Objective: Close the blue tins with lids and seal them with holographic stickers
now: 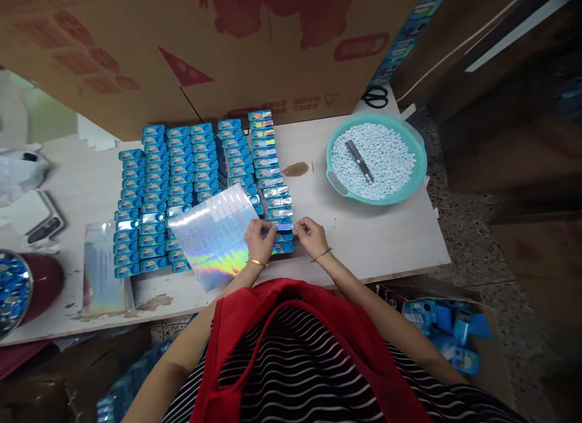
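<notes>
Between both hands a narrow shiny sticker strip (285,227) is stretched over a small blue box near the front of the rightmost column. My left hand (260,240) pinches the strip's left end, while my right hand (311,237) pinches its right end. Beside my left hand, a holographic sticker sheet (213,235) lies tilted across the blue boxes (154,211), which stand in several columns. Farther up the rightmost column, box tops carry shiny strips (264,143). Two boxes nearest me in that column (284,247) show plain blue tops.
A turquoise basin (334,180) of white pellets, with a dark slim tool (359,160) on them, stands at right. Behind rises a large cardboard box (273,59); scissors (376,97) lie beside it. At left are another shiny sheet (102,271) and a red container (45,283).
</notes>
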`<action>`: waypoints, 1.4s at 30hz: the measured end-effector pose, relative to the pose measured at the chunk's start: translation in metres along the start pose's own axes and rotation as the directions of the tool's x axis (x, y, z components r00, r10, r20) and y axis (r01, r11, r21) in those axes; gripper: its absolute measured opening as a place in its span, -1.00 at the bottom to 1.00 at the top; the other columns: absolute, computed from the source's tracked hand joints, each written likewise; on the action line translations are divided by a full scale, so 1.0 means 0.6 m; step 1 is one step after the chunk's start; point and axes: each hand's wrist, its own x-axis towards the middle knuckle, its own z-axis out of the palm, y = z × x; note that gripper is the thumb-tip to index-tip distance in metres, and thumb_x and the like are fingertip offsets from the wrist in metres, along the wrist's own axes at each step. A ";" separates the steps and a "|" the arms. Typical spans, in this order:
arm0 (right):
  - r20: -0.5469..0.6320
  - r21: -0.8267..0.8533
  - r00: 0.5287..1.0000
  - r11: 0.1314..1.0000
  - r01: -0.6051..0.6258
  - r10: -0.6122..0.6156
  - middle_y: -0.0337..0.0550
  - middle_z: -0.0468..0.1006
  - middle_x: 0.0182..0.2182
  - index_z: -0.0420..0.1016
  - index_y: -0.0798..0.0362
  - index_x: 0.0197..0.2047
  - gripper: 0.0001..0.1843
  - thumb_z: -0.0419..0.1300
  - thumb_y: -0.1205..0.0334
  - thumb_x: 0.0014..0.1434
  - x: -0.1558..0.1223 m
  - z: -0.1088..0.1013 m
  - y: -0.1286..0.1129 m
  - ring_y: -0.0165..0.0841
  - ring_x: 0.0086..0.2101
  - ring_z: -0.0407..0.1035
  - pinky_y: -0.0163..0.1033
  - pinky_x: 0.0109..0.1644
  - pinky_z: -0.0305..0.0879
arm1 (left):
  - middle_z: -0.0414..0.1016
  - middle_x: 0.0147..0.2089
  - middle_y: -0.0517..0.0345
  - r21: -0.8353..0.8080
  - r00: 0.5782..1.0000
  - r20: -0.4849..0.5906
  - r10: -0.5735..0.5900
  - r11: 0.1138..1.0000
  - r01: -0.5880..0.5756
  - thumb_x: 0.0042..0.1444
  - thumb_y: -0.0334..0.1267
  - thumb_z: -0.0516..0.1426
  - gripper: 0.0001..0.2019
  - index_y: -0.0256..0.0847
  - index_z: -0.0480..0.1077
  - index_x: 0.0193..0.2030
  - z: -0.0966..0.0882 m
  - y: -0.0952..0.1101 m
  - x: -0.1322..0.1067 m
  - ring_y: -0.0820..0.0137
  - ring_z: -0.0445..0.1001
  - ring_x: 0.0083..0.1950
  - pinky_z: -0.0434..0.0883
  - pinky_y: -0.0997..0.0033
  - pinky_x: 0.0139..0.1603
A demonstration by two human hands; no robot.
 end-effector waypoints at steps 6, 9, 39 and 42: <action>0.006 -0.202 1.000 0.979 0.005 -0.004 -0.28 0.43 -0.58 0.37 0.00 -0.45 -0.74 0.08 0.04 0.17 0.025 0.005 0.020 -0.36 -0.51 0.31 -0.29 -0.29 0.15 | 0.40 -0.17 0.06 0.303 1.000 0.027 0.008 0.953 -0.016 0.08 -0.27 0.18 -0.92 -0.16 0.37 -0.41 0.021 0.009 0.012 0.19 0.33 -0.02 0.20 0.14 -0.04; 0.028 -0.258 0.999 0.966 0.026 -0.020 -0.25 0.46 -0.57 0.41 0.02 -0.43 -0.73 0.07 0.06 0.20 0.033 0.010 0.030 -0.34 -0.48 0.34 -0.27 -0.24 0.15 | 0.40 -0.14 0.03 0.354 0.999 0.042 0.019 0.935 -0.033 0.09 -0.27 0.16 -0.91 -0.15 0.36 -0.41 0.026 0.006 0.015 0.14 0.32 -0.02 0.19 0.12 -0.07; 0.632 -0.396 0.660 0.562 0.726 -0.407 -0.03 0.12 0.34 0.15 0.15 0.33 -0.49 -0.10 0.26 0.35 0.092 0.217 -0.153 -0.06 0.11 0.12 0.02 0.04 0.12 | 0.39 0.03 -0.17 0.570 0.975 -0.115 0.190 0.816 -0.092 0.17 -0.33 -0.01 -0.68 -0.20 0.45 0.01 -0.235 -0.149 0.177 0.07 0.29 0.04 0.19 0.09 0.02; 0.703 -0.398 0.617 0.522 0.754 -0.355 -0.01 0.10 0.35 0.17 0.16 0.31 -0.51 -0.08 0.30 0.33 0.107 0.269 -0.153 -0.06 0.12 0.13 0.01 0.02 0.15 | 0.41 0.04 -0.12 0.636 0.981 0.005 0.193 0.757 -0.152 0.20 -0.29 -0.01 -0.70 -0.12 0.48 -0.03 -0.239 -0.173 0.185 0.07 0.28 0.04 0.16 0.09 -0.02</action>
